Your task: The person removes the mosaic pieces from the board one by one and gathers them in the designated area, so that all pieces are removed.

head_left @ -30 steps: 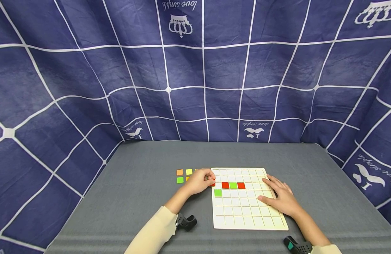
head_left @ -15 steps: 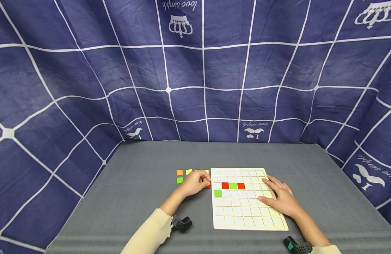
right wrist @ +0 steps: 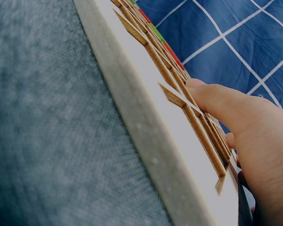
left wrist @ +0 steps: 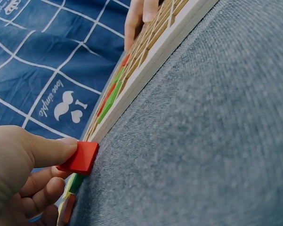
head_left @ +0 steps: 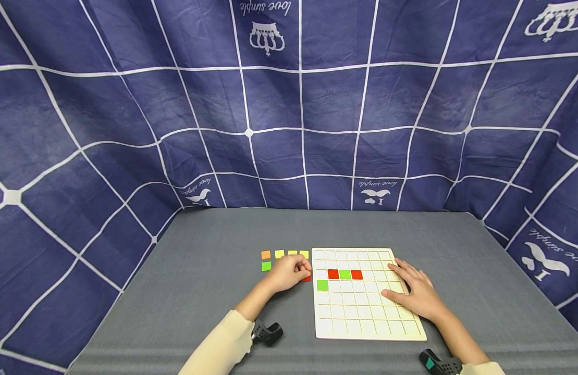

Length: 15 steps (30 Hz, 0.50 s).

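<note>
My left hand pinches a square red tile between thumb and fingers. It holds the tile low, just left of the board's left edge. The pale gridded wooden board lies flat on the cloth. In its cells sit a red tile, a green tile and another red tile in one row. A second green tile sits one row nearer, at the left. Spread out, my right hand rests on the board's right edge, its thumb over the grid.
Left of the board lie loose tiles: an orange tile, a green tile and several yellow tiles. My left hand partly covers this group. Grey cloth covers the table, and a blue checked curtain hangs behind and beside it.
My left hand has drawn back leftward with the red tile, from over the board's left edge to beside it. The yellow tiles show more now. My right hand has stayed put.
</note>
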{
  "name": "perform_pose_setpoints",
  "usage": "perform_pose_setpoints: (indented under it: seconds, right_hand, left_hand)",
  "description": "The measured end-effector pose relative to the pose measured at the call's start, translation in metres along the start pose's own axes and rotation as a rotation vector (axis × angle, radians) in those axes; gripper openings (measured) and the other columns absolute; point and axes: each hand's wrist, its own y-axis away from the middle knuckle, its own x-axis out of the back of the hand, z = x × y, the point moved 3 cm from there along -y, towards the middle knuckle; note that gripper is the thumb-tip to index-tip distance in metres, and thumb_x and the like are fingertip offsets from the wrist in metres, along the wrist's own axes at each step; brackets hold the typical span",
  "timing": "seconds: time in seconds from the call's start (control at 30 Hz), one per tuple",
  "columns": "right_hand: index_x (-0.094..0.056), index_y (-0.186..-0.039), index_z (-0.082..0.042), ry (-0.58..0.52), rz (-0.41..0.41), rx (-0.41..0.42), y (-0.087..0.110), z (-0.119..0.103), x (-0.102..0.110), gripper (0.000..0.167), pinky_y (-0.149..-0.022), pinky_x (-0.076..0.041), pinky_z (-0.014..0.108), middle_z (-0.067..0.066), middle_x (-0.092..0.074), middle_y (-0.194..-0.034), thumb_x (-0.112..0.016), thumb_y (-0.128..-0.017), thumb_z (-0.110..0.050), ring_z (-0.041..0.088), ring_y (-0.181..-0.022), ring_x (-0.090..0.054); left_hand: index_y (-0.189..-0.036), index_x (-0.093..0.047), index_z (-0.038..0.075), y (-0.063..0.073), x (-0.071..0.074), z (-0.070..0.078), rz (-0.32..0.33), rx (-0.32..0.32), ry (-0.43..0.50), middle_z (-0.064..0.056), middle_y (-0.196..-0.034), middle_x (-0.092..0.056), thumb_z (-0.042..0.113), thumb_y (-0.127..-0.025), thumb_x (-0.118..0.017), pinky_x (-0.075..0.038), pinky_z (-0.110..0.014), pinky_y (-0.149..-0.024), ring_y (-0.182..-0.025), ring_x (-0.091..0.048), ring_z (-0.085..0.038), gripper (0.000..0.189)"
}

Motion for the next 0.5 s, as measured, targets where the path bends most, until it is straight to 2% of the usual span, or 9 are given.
perform_pose_setpoints:
  seconds: [0.23, 0.5]
  right_hand:
    - [-0.048, -0.141, -0.003, 0.004, -0.004, 0.0, -0.0002, 0.0008, 0.0, 0.079, -0.104, -0.012, 0.068, 0.025, -0.034, -0.15, -0.075, -0.081, -0.046, 0.048, -0.137, -0.026]
    - [-0.048, -0.141, -0.003, 0.007, 0.003, 0.007, -0.0004, 0.0022, -0.0011, 0.079, -0.104, -0.012, 0.067, 0.026, -0.034, -0.149, -0.076, -0.081, -0.045, 0.049, -0.136, -0.027]
  left_hand:
    - [-0.086, -0.067, 0.014, -0.0002, -0.0018, 0.0001, 0.011, -0.015, -0.053, 0.01, -0.072, -0.055, 0.011, -0.089, -0.071, -0.041, -0.022, -0.058, -0.061, -0.047, -0.003, 0.006]
    - [-0.086, -0.067, 0.012, -0.002, -0.0007, 0.0012, 0.019, -0.026, -0.083, 0.009, -0.074, -0.056, 0.01, -0.088, -0.072, -0.042, -0.022, -0.06, -0.063, -0.048, -0.003, 0.006]
